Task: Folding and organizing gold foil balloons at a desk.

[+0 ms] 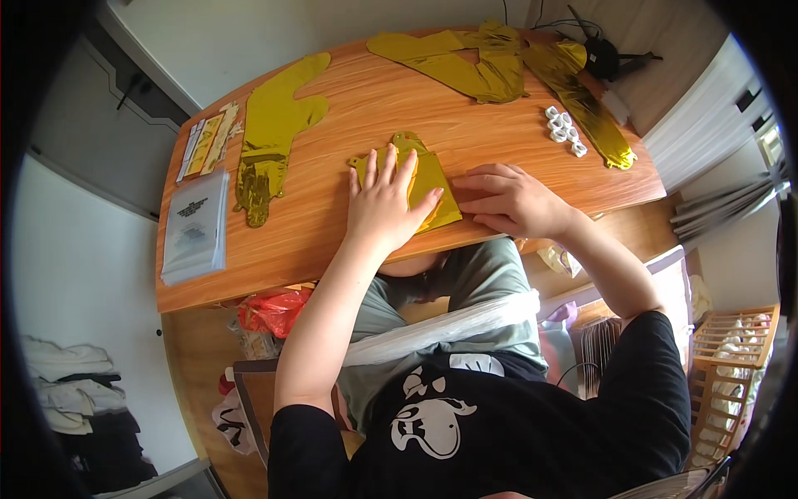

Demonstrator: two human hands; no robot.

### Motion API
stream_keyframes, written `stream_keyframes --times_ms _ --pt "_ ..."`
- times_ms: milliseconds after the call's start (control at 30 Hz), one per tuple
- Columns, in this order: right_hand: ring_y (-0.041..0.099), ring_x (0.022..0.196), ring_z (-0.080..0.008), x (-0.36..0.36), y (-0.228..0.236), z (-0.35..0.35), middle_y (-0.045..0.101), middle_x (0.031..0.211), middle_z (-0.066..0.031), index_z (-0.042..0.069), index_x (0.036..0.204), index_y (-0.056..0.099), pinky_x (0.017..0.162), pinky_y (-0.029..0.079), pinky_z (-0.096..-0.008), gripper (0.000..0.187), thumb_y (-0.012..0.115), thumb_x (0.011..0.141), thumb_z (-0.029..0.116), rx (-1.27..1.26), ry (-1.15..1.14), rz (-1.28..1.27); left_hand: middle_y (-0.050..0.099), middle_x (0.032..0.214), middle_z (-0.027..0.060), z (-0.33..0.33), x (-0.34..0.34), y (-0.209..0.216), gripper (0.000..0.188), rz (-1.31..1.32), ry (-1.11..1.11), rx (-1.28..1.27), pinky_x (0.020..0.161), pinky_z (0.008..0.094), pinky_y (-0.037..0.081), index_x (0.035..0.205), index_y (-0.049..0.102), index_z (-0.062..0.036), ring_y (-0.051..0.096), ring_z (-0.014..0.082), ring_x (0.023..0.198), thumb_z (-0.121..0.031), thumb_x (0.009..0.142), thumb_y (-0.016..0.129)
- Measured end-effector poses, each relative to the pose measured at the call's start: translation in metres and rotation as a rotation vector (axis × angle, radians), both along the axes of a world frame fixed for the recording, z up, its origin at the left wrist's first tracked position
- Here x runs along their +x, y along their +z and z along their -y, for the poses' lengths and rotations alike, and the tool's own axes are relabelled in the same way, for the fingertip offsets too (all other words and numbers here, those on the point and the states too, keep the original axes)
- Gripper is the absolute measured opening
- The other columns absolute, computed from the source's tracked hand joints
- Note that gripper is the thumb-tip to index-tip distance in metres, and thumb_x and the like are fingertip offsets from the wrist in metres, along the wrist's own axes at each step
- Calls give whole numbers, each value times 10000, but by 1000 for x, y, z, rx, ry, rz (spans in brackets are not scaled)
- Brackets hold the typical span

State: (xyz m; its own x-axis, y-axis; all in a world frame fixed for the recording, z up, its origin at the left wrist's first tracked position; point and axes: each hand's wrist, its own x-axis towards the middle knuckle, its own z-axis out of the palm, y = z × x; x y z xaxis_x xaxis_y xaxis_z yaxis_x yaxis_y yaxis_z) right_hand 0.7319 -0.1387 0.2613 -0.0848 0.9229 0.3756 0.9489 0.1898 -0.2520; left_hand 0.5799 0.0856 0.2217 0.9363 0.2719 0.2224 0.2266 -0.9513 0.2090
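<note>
A flat gold foil balloon (434, 185), folded into a small packet with tabs at its far end, lies near the table's front edge. My left hand (382, 195) is spread flat on top of it, pressing it against the wood. Just beyond the packet's right edge, my right hand (514, 200) rests low over the table. Its fingers point left toward that edge, thumb apart, and nothing shows in them; whether the fingertips touch the foil I cannot tell. Another uninflated gold foil balloon (278, 125) is laid out to the left, partly folded at its near end.
More gold foil balloons (453, 62) lie at the table's (332, 208) far side, one reaching down the right. Several small white rolls (565, 131) sit beside it. A black router (603, 58) stands far right. Clear plastic bags (195, 229) and printed strips (208, 143) lie left.
</note>
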Motion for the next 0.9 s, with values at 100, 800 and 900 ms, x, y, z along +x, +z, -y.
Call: stream_keyframes --times_ms 100,800,900 --pt "570 1263 -343 5 0 1 592 1442 -128 91 1168 755 1049 469 -458 318 733 903 265 -59 75 59 305 1670 164 1 0 -1 820 -6 -3 4 1249 613 129 1594 378 -180 215 382 1562 -712 975 453" --pt "601 1271 -241 -1 -2 2 663 1353 -76 87 1266 704 1072 466 -447 382 712 930 268 -4 140 201 281 1677 169 6 -1 5 887 -62 23 47 1249 620 125 1606 345 -167 206 387 1564 -719 936 528" --pt "591 1291 -231 -6 -3 6 659 1362 -71 85 1277 696 1082 459 -448 383 696 940 270 -19 84 215 276 1679 167 6 -2 5 874 -68 28 39 1249 619 127 1606 345 -169 208 385 1564 -707 943 528"
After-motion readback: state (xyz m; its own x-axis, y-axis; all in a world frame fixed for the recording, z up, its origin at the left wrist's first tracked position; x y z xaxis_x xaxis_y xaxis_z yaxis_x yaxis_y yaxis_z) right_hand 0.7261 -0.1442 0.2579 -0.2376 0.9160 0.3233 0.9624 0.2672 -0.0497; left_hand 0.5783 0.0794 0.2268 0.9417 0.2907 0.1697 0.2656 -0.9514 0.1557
